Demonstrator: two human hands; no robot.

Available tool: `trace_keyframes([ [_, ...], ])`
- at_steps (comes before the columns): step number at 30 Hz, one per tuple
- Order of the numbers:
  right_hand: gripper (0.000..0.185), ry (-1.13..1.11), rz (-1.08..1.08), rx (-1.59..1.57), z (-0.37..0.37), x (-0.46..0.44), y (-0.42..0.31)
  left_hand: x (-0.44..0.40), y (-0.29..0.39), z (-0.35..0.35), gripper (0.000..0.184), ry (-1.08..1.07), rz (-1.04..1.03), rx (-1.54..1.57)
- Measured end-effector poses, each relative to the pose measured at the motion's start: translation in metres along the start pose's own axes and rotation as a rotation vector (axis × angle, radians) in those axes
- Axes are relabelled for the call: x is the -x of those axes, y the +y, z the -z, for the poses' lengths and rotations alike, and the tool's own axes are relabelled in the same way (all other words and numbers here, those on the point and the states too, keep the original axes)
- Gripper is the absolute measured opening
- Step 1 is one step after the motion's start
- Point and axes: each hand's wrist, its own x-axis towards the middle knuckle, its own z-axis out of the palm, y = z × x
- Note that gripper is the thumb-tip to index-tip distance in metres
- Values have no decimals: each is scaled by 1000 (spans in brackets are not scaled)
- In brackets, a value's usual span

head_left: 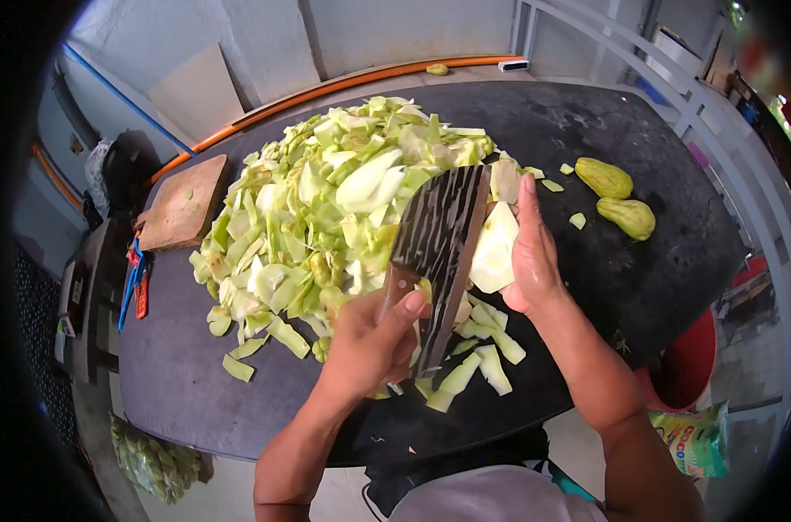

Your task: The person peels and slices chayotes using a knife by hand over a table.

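Observation:
My left hand (373, 335) is wrapped round the brown handle of a large cleaver (443, 239), whose broad, dark-streaked blade stands up over the table. To the right of the blade, my right hand (537, 257) holds a pale, peeled chayote piece (496, 250) against the palm and fingers. Behind and left of the cleaver lies a big heap of green and white slices (326, 191). Loose strips (493, 369) are scattered on the table below the blade. Part of the heap is hidden behind the cleaver.
Two whole green chayotes (626, 217) sit on the dark table (665, 148) at the right. A wooden board (185, 204) and a red and blue tool (140, 291) are at the left edge. A red bucket (693, 370) stands below right, beside a green packet (695, 439).

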Motion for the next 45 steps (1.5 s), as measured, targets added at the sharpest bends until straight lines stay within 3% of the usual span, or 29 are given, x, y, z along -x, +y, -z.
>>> trace_keyframes([
  [12,72,-11,16,45,4,2,8,-4,-5,-2,43,2,17,39],
  [15,62,65,9,74,8,3,20,-5,-7,-5,41,-16,20,81],
  [21,43,-50,-33,179,12,3,16,-6,-8,-6,40,-22,28,60],
  [25,42,-95,-2,317,7,6,14,-8,-10,-5,37,-45,45,42],
  [29,41,-43,-6,152,3,6,18,-11,-12,-7,37,-51,34,87],
  [33,39,-47,-16,240,4,5,16,-11,-16,-10,36,-50,65,113],
  [37,36,134,8,84,1,6,26,-14,-21,-15,34,-77,9,154],
  [40,42,-53,-23,221,11,4,19,-13,-19,-16,33,-78,10,146],
  [44,41,182,-35,93,-5,10,27,-16,-23,-18,34,-86,-4,141],
  [45,43,155,-37,117,1,8,31,-17,-25,-18,35,-90,-10,149],
])
